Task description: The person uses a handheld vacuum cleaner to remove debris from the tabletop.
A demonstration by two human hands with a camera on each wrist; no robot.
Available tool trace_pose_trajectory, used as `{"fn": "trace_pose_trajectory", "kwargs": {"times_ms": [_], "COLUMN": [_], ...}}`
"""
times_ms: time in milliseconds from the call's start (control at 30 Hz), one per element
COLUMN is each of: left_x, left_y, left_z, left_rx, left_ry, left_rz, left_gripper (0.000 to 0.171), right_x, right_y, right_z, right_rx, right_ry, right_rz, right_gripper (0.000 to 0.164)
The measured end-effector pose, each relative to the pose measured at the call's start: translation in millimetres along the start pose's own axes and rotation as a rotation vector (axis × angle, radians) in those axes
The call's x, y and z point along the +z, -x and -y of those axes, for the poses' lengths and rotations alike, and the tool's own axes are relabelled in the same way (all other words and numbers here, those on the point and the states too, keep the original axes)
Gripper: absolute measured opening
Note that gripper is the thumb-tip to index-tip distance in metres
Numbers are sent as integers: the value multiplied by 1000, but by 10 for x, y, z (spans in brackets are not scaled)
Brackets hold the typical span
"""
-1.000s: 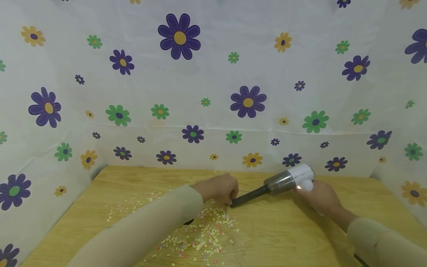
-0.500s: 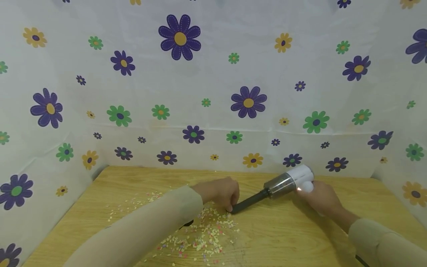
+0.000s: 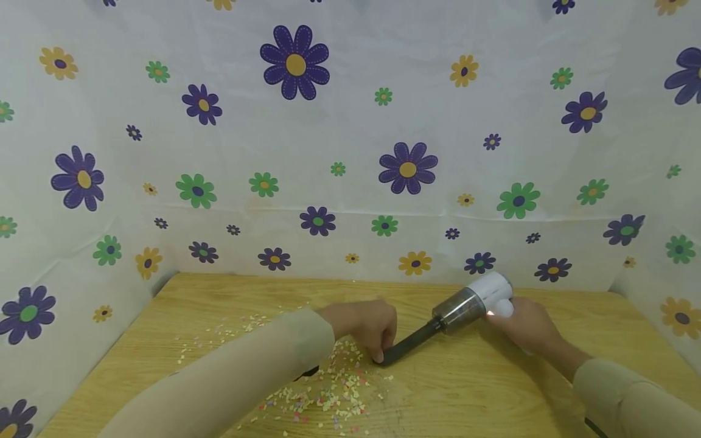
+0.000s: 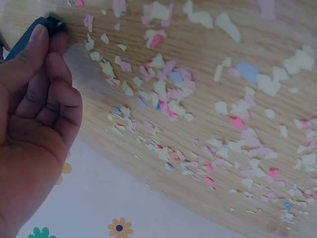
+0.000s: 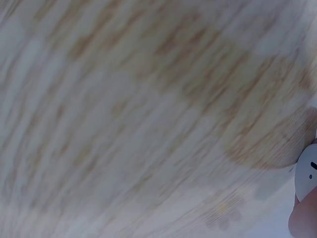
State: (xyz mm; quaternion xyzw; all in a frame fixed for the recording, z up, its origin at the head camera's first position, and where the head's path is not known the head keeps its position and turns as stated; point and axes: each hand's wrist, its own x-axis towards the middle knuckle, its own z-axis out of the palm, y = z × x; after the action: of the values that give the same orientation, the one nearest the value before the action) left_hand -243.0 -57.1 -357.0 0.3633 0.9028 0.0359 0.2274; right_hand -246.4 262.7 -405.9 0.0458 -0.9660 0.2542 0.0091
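In the head view, a white handheld vacuum cleaner [image 3: 459,310] with a smoky see-through dust cup slants over the table. Its white handle is gripped by my right hand [image 3: 527,325], whose thumb lies beside a small glowing light. My left hand [image 3: 376,328] pinches the far end of the black nozzle [image 3: 412,342]. Up close in the left wrist view, thumb and fingers of the left hand [image 4: 37,109] hold the dark nozzle tip [image 4: 49,22] near the table. Small paper scraps [image 3: 334,398], mostly pale yellow with some pink and blue, lie scattered beside and below that hand.
The wooden table [image 3: 465,395] ends at a white flower-printed cloth [image 3: 350,121] that hangs behind it and along both sides. More scraps [image 4: 168,94] spread across the wood in the left wrist view, partly hidden by my left sleeve in the head view.
The nozzle tip and my left hand have moved down in the view, toward me, so the vacuum cleaner slants more steeply. My right hand keeps its grip in nearly the same place.
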Motion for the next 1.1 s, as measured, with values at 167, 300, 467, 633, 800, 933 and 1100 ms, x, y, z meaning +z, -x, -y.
{"fn": "trace_pose_trajectory", "kwargs": {"times_ms": [167, 300, 467, 633, 800, 933, 1100], "left_x": [9, 21, 49, 76, 106, 128, 160], "left_y": [1, -2, -17, 24, 100, 156, 205], "left_z": [-56, -84, -108, -142, -211, -221, -218], "left_rx": [35, 47, 78, 81, 33, 27, 48], "left_ry": [-18, -27, -36, -47, 25, 55, 28], "left_rz": [17, 24, 35, 43, 90, 108, 142], "left_gripper": [11, 12, 14, 18, 22, 23, 22], "right_x": [-6, -22, -31, -6, 23, 50, 96], "right_y": [9, 21, 27, 25, 49, 75, 130], "right_z": [-3, 14, 16, 22, 35, 78, 146], "right_rx": [-12, -21, -28, -37, -45, -49, -85], "right_ry": [-20, -39, -44, -46, -49, -66, -68], "right_rz": [17, 21, 32, 29, 46, 44, 40], "right_gripper": [40, 38, 43, 42, 41, 39, 37]}}
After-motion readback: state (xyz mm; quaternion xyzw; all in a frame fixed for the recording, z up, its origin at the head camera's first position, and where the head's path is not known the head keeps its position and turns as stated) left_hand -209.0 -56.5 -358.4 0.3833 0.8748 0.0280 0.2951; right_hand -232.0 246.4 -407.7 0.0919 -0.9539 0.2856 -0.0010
